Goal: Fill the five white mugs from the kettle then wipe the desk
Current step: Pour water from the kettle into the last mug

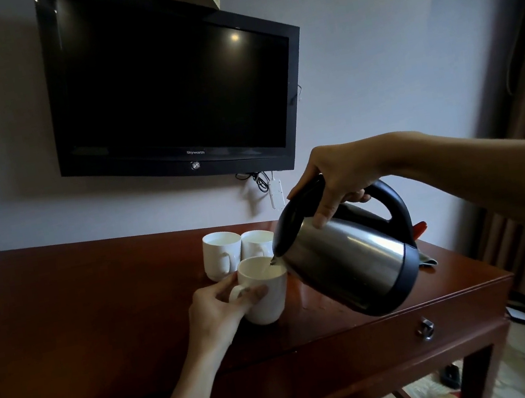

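My right hand (337, 179) grips the black handle of a steel kettle (346, 254), tilted with its spout over a white mug (267, 298). A thin stream runs from the spout into that mug. My left hand (216, 307) holds the mug by its handle as it stands on the dark red desk (99, 313). Two more white mugs (221, 254) (256, 243) stand just behind it, side by side. Any other mugs are hidden from view.
A black television (172, 85) hangs on the wall above the desk. Behind the kettle lie a dark cloth (426, 261) and something red (419, 228). The desk has a drawer with a metal pull (427, 327). Curtains hang at the right.
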Demonstrator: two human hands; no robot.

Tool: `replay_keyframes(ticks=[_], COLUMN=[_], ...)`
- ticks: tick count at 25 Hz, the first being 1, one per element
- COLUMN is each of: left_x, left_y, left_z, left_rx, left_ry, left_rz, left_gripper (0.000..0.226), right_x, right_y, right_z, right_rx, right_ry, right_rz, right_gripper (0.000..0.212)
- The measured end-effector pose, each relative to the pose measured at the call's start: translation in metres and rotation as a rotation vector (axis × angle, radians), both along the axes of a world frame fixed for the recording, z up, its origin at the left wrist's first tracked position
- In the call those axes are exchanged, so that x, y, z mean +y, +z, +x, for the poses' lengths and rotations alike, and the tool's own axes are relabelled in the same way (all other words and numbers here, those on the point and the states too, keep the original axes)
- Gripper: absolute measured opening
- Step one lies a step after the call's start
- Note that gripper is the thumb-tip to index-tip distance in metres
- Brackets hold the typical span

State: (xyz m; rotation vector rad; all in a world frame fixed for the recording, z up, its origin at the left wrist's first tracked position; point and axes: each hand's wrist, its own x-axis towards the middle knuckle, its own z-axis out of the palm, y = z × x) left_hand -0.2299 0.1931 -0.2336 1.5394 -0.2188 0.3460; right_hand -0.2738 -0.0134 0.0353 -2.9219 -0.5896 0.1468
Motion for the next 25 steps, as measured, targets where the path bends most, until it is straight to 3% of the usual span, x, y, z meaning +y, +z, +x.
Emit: replay_keyframes(ticks=[11, 19, 25], left_x=[0.0008, 0.0007, -0.0002], left_y=[-0.0032, -0.0039, -0.0023], left_z=[0.0026, 0.0038, 0.0031], left_rx=[0.001, -0.009, -0.013], left_ry=[0.007, 0.011, 0.007], left_rz=[-0.011, -0.004, -0.005], left_gripper=[0.075, 0.088, 0.085], right_x=[0.0024, 0.0059, 0.0053], right_y=[0.0, 0.0002, -0.0004], right_z=[0.0001, 0.003, 0.0024], right_rx=[0.0, -0.002, -0.008], right_ry=[-0.008, -0.014, -0.011], right_rz=[-0.017, -0.035, -0.029], right_gripper=[0.059, 0.065, 0.063])
